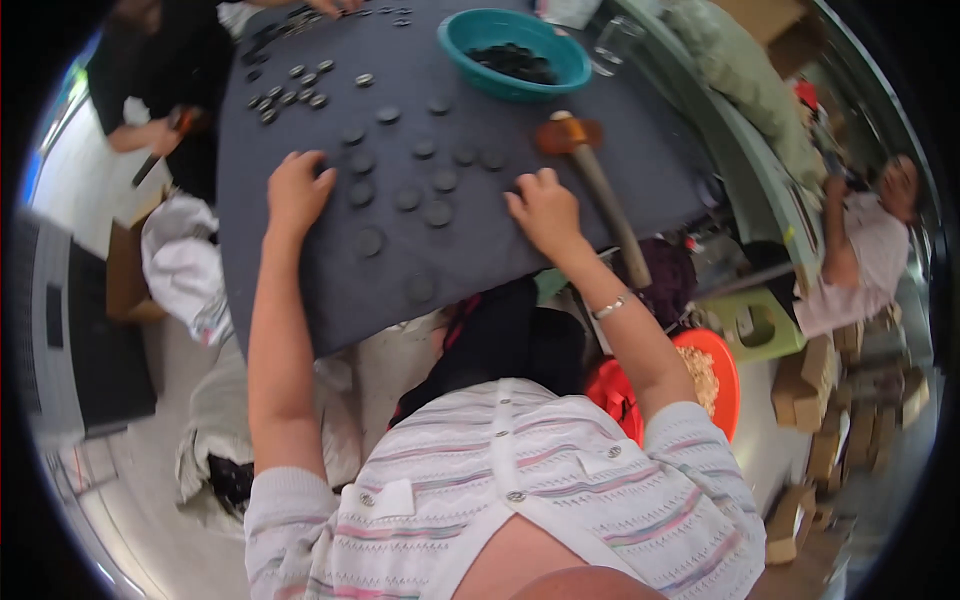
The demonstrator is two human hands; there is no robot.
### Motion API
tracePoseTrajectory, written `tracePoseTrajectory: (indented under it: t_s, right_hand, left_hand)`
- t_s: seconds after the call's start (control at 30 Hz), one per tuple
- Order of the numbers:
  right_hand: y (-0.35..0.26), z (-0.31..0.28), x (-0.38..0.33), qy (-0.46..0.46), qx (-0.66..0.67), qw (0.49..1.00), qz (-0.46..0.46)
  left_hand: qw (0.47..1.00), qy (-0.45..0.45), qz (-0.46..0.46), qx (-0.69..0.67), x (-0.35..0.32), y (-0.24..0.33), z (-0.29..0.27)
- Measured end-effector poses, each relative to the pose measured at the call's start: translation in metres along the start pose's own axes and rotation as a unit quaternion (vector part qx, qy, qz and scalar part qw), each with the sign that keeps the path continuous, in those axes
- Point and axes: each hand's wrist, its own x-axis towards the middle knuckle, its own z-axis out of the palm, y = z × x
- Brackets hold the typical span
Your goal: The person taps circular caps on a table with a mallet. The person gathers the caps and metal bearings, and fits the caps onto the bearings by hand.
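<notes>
Several flat, dark round discs [437,213] lie scattered over the dark grey tabletop [480,255] between my hands. My left hand [298,192] rests on the table at the left edge of this group, thumb apart from the bent fingers, nothing seen in it. At the right, my right hand [545,212] lies near the table's front edge with its fingers loosely curled and apart, and I see nothing held there either. A mallet [608,192] with an orange head and a wooden handle lies just right of that hand, its handle end past the table edge.
Black pieces fill part of a teal bowl [470,75] at the back. Small metal-rimmed rings [300,90] lie far left. Another person's hand [150,135] holds a tool there. An orange tub [725,385] stands below my right arm; a person [865,235] is at far right.
</notes>
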Motion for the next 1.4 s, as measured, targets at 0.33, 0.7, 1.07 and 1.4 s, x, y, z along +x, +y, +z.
tracePoseTrajectory:
  t_s: [0.33,0.7,1.07,1.4]
  right_hand:
    - [-0.02,0.013,0.057,0.055,0.034,0.997,-0.037]
    - [-0.017,0.022,0.051,-0.016,0.09,0.996,0.022]
    - [-0.089,0.014,0.021,-0.062,0.105,0.98,-0.155]
    - [-0.086,0.02,0.012,-0.002,0.132,0.977,-0.169]
  left_hand:
    - [0.987,0.018,0.101,-0.124,-0.006,0.005,-0.011]
    - [0.984,-0.099,0.096,-0.11,-0.017,0.058,-0.012]
    - [0.98,-0.118,0.126,-0.097,-0.02,0.073,-0.02]
    - [0.963,-0.085,0.118,-0.228,-0.022,0.049,-0.034]
